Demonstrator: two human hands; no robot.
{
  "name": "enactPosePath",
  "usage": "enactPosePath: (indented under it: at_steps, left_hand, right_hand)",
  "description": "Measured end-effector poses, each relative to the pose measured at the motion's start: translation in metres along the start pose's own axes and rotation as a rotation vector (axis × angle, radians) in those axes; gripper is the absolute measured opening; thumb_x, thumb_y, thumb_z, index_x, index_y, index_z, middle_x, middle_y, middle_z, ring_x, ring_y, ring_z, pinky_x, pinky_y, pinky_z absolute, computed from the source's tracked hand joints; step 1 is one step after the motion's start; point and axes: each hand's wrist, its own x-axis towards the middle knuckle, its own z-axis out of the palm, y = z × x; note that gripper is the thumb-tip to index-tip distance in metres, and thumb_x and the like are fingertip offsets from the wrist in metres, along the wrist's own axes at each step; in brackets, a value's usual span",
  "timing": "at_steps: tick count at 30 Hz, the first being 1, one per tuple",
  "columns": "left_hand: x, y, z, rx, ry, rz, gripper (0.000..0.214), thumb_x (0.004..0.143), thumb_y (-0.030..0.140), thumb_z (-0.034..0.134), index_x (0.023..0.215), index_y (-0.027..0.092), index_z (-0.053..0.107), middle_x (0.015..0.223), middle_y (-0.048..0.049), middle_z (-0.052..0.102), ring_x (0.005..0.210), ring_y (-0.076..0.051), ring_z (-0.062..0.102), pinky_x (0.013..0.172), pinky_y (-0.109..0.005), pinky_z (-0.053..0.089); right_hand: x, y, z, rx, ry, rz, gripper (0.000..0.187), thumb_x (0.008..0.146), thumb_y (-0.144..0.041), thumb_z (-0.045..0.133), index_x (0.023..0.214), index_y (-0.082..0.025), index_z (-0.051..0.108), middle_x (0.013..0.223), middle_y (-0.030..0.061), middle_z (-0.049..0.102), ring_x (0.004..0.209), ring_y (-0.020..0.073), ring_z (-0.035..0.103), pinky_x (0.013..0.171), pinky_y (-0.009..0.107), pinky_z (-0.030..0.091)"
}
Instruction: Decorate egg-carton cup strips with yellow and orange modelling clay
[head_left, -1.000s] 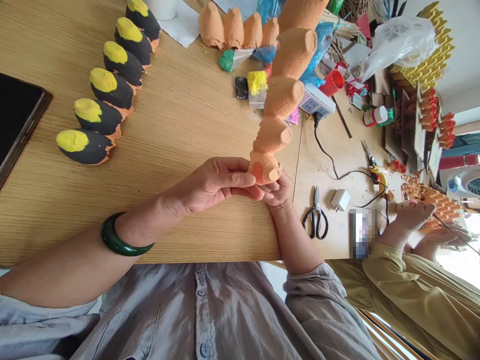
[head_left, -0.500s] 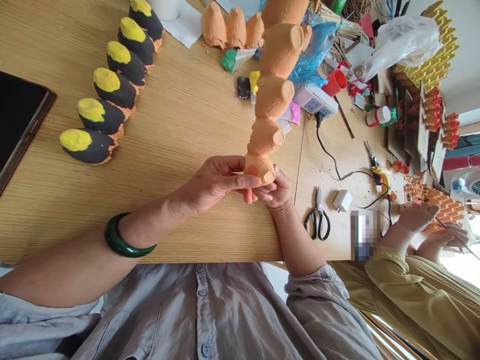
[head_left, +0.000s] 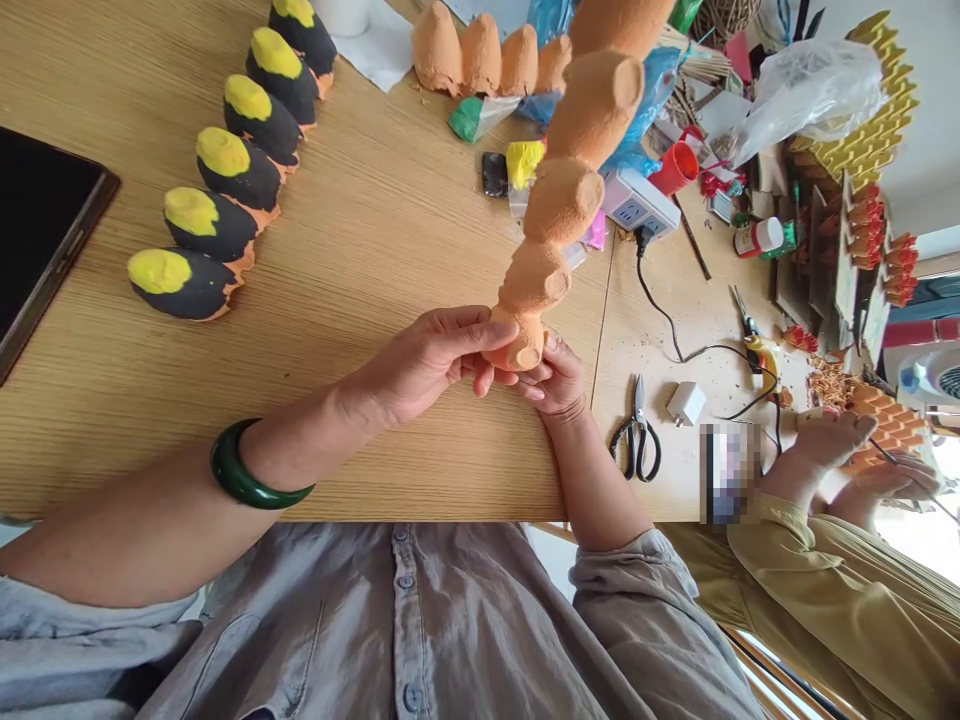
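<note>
Left hand (head_left: 424, 372) pinching, right hand (head_left: 561, 382) cupping the bare orange strip (head_left: 566, 205); black-and-yellow strip (head_left: 251, 178) looking done on tabletop (head_left: 367, 250), orange row (head_left: 480, 58) behind sitting uncoated.

- Bright daylight pours in from the right, burning out to white beside the stretched olive-coloured fabric sleeve (head_left: 840, 570) at that edge.
- The knobbly orange matt piece (head_left: 566, 205) looks sharp.
- Glints sit on the glossy dark-green round bangle (head_left: 227, 466) and crumpled clear plastic bag (head_left: 814, 95).
- Shadows stay soft on the tan wooden desk (head_left: 367, 240).
- Blocky pixels hide one rectangular patch (head_left: 727, 475).
</note>
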Motion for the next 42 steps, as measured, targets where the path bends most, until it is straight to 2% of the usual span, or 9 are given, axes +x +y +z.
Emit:
enactPosePath:
  at_steps: [5,9,12,16,21,26,32,38,42]
  left_hand:
    - [0.003,0.000,0.000,-0.018,-0.011,0.034,0.055,0.091,0.070,0.095,0.083,0.017,0.082,0.080,-0.0062,0.082,0.065,-0.017,0.074,0.061,-0.027,0.062]
    - [0.001,0.000,0.001,-0.009,-0.043,0.073,0.041,0.084,0.046,0.108,0.100,0.017,0.084,0.091,-0.0049,0.086,0.078,-0.017,0.081,0.076,-0.027,0.070]
    - [0.000,-0.004,0.002,0.050,0.004,0.144,0.039,0.082,0.036,0.110,0.101,0.017,0.082,0.093,-0.0048,0.087,0.081,-0.018,0.084,0.074,-0.026,0.071]
    - [-0.002,-0.004,0.005,0.121,0.047,0.223,0.035,0.088,0.040,0.106,0.087,0.018,0.079,0.073,0.0008,0.080,0.064,-0.014,0.077,0.069,-0.026,0.071]
    - [-0.004,-0.001,0.010,0.146,0.025,0.287,0.034,0.094,0.043,0.101,0.083,0.019,0.080,0.068,0.0002,0.078,0.067,-0.014,0.078,0.069,-0.024,0.068]
    - [-0.004,-0.001,0.008,0.187,0.025,0.303,0.038,0.097,0.050,0.097,0.082,0.020,0.080,0.070,-0.0010,0.079,0.061,-0.015,0.074,0.069,-0.029,0.069]
    - [-0.005,0.002,0.009,0.191,0.080,0.236,0.051,0.093,0.065,0.095,0.075,0.020,0.078,0.069,-0.0019,0.076,0.058,-0.019,0.074,0.064,-0.033,0.068]
    - [-0.004,0.003,0.007,0.093,-0.038,0.070,0.062,0.095,0.077,0.085,0.080,0.017,0.076,0.072,-0.0058,0.075,0.056,-0.020,0.072,0.061,-0.035,0.069]
    - [-0.004,0.004,0.003,-0.042,-0.058,-0.078,0.048,0.082,0.059,0.105,0.091,0.019,0.081,0.078,-0.0007,0.078,0.045,-0.006,0.049,0.052,-0.024,0.060]
  right_hand:
    - [0.005,0.001,0.014,0.096,0.203,-0.030,0.071,0.107,-0.058,0.074,0.060,-0.027,0.031,0.046,-0.0157,0.011,0.039,0.0044,0.007,0.031,0.014,0.015]
    - [0.008,-0.004,0.029,0.167,0.315,0.003,0.074,0.124,-0.048,0.035,0.055,-0.027,0.020,0.045,-0.0113,0.008,0.038,0.0046,0.006,0.035,0.014,0.014]
    - [0.009,-0.002,0.032,0.200,0.329,0.007,0.077,0.121,-0.057,0.048,0.056,-0.028,0.018,0.044,-0.0125,0.005,0.037,0.0065,0.002,0.029,0.017,0.015]
    - [0.010,0.007,0.025,0.221,0.245,0.013,0.087,0.110,-0.068,0.069,0.055,-0.028,0.016,0.045,-0.0129,0.003,0.036,0.0061,0.006,0.028,0.017,0.021]
    - [0.007,0.008,0.020,0.256,0.243,0.091,0.085,0.117,-0.060,0.059,0.051,-0.027,0.017,0.045,-0.0107,0.008,0.037,0.0073,0.012,0.027,0.016,0.020]
    - [0.005,0.006,0.021,0.309,0.221,0.066,0.075,0.123,-0.046,0.047,0.052,-0.026,0.029,0.045,-0.0118,0.012,0.040,0.0074,0.005,0.027,0.014,0.020]
    - [0.005,0.010,0.017,0.305,0.231,0.096,0.075,0.121,-0.051,0.053,0.056,-0.027,0.024,0.044,-0.0137,0.012,0.036,0.0055,0.006,0.027,0.015,0.020]
    - [0.002,0.011,0.008,0.208,0.147,-0.039,0.069,0.098,-0.053,0.087,0.061,-0.028,0.035,0.046,-0.0168,0.011,0.038,0.0056,0.009,0.029,0.016,0.024]
    - [0.001,0.006,0.004,0.130,0.047,-0.085,0.067,0.087,-0.054,0.095,0.064,-0.028,0.039,0.046,-0.0175,0.016,0.041,0.0048,0.007,0.030,0.016,0.024]
